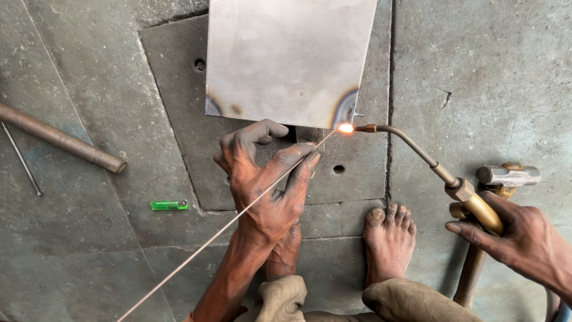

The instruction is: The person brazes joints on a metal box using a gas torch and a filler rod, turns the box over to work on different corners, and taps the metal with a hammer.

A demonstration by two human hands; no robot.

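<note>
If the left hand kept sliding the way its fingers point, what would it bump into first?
Probably the bottom edge of the metal sheet, just beyond the left hand and its fingertips, near the flame. Depth is hard to judge.

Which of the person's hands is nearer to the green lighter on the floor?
Left. The left hand, holding the filler rod, is just right of the green lighter; the right hand, gripping the torch, is far across the frame.
</note>
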